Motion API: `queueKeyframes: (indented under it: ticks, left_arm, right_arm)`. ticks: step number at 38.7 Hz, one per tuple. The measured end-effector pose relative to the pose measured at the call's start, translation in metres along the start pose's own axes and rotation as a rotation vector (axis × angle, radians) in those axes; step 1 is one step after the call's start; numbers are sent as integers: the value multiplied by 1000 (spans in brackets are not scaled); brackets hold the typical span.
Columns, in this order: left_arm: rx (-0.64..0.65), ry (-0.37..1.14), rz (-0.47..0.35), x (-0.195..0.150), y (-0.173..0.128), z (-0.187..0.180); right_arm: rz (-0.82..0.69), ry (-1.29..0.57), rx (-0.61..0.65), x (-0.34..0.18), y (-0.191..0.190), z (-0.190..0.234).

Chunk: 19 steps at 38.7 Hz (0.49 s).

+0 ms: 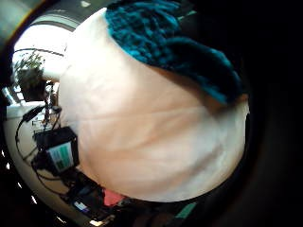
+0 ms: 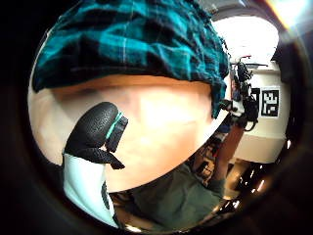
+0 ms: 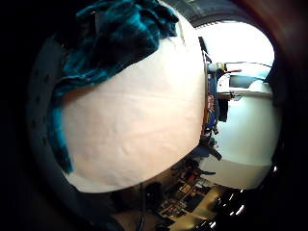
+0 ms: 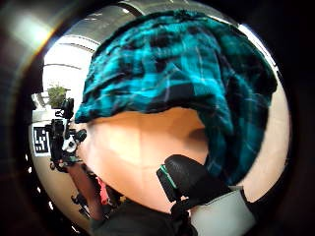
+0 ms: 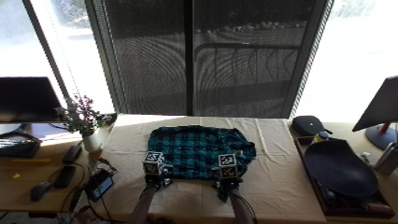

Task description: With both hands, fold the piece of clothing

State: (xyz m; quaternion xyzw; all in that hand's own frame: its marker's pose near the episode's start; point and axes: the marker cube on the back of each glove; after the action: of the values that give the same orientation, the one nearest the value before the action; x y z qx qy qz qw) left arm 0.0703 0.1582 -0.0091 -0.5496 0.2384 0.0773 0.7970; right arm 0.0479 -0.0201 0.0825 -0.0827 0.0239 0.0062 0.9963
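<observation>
**Both hands out, side by side**

We have both forearms reaching straight up from the near edge, roughly parallel and a little apart. Our left hand (image 5: 153, 179) sits level with our right hand (image 5: 226, 182), both palms turned down. In the left thumb-side palm view a black-gloved left thumb (image 2: 95, 133) shows, bent. In the right thumb-side palm view the right thumb (image 4: 189, 179) shows too. From above we cannot tell how the other fingers are set.
</observation>
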Motion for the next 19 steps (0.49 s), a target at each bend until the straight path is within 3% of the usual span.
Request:
queueKeyframes:
  ticks: [4, 8, 11, 14, 19]
  left_arm:
    - [-80, 2, -6, -2, -1, 17]
    - [159, -14, 0, 0, -18, 12]
    - [286, -89, -17, -3, -19, 3]
    - [262, -104, -2, -2, -12, 9]
    - [226, -60, 84, 4, 1, 17]
  right_arm:
    - [-9, -8, 48, -1, -7, 5]
    - [-18, -59, 250, 0, -27, 6]
    - [-43, -69, 315, 1, -34, 14]
    - [-56, -49, 322, 5, -38, 33]
    - [-103, -17, 314, 10, -10, 17]
